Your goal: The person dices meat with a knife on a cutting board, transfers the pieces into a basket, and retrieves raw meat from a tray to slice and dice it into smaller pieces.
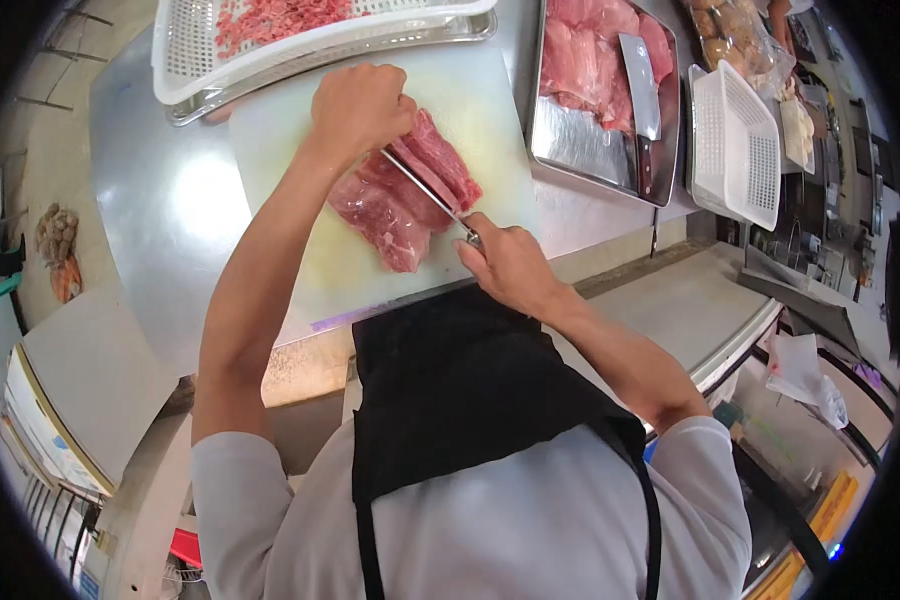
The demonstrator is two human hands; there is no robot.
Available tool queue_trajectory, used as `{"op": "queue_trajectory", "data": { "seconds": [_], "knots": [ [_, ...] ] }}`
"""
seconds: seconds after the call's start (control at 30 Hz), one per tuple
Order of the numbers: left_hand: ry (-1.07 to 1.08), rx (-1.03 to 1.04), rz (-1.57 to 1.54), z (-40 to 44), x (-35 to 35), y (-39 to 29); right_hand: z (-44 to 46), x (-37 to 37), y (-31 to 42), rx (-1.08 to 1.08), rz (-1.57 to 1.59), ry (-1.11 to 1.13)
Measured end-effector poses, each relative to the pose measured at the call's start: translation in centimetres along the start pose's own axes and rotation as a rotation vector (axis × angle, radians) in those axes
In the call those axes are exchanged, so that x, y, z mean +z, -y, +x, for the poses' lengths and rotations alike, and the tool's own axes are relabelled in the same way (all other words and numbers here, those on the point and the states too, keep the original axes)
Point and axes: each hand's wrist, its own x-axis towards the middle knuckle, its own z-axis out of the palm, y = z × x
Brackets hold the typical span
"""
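Note:
A large piece of raw meat (385, 212) lies on the pale cutting board (495, 110). Across it runs a knife (422, 184), its blade seen edge-on in the meat, with a strip of meat (435, 155) on the far right side of the blade. My right hand (508, 262) is wrapped round the knife's handle at the near end. My left hand (365, 108) is above the far end of the blade, fingers curled in at the top of the meat; its fingertips are mostly hidden, so what they grip is unclear.
Behind the board stands a white perforated basket (185, 60) with small meat pieces. At the back right, a metal tray (580, 150) holds large meat pieces and a cleaver (642, 90). Further right are a white basket (735, 150) and a bag of round brown items (730, 35).

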Motion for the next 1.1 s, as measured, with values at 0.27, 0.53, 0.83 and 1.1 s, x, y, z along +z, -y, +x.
{"op": "queue_trajectory", "data": {
  "seconds": [0.27, 0.53, 0.83, 1.1],
  "knots": [
    [0.11, 0.026, -0.023, -2.7, -3.2, -3.2, -5.1, -2.3, 2.1, 0.068, 0.006, 0.06],
    [0.151, -0.045, -0.099, -1.6, -1.7, -0.4, -2.6, -2.4, 4.1, 0.081, -0.087, 0.148],
    [-0.061, -0.059, 0.009, -2.1, 0.1, 1.6, 0.7, 2.4, -0.6, -0.062, -0.112, -0.002],
    [0.0, -0.019, 0.006, -3.5, -3.7, -2.0, -4.8, -1.4, 2.2, -0.009, -0.007, 0.034]
  ]
}}
